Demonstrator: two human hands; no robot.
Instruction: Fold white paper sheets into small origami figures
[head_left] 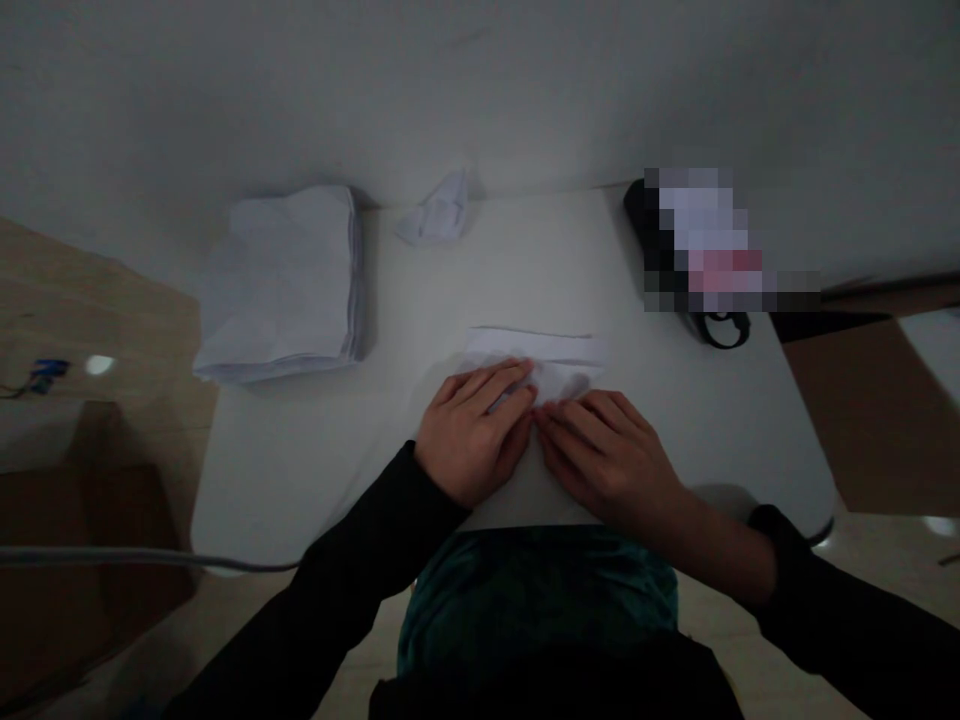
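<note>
A white sheet of paper [537, 349], partly folded, lies on the white table [315, 460] in front of me. My left hand [474, 430] rests flat on its near left part, fingers stretched out and pointing right. My right hand [606, 450] lies flat on the near right part, its fingers pointing left and meeting the left hand's fingertips over the paper. Both hands press down on the sheet; most of its near half is hidden under them.
A thick stack of white paper [289, 285] sits at the table's far left. A crumpled or folded paper piece [441, 212] lies by the wall. A black object [712, 260], partly blurred out, stands at the far right. A grey cable [112, 558] runs at the left.
</note>
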